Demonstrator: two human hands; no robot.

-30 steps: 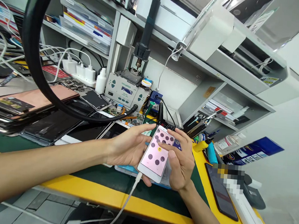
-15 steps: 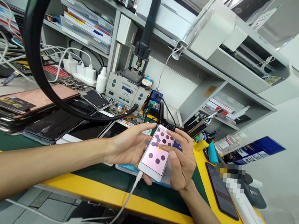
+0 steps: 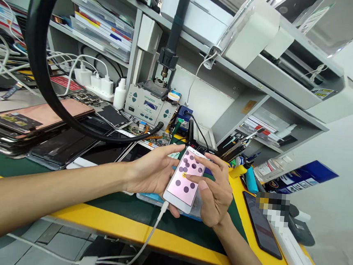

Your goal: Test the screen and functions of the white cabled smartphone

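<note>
A white phone (image 3: 179, 196) with a lit pink screen and dark round dots lies in my left hand (image 3: 153, 169), whose fingers pass behind it and whose thumb reaches along its upper left edge. My right hand (image 3: 216, 189) is over the phone's right side, fingers apart, one fingertip at a small yellow spot on the screen. Into the phone's lower end runs a white charging cable (image 3: 155, 228). Below the hands, partly hidden, is a light blue item (image 3: 149, 197) on the green mat (image 3: 120, 210).
Stacked phone parts (image 3: 42, 116) lie at the left. A grey soldering station (image 3: 149, 107) stands behind the hands, with a thick black hose (image 3: 38, 50) looping in front. On the right are a dark phone (image 3: 262, 226), a white box (image 3: 295, 254) and a bottle (image 3: 270, 167).
The right fingertip and the yellow spot have shifted slightly left on the screen. My left hand still holds the phone in nearly the same place.
</note>
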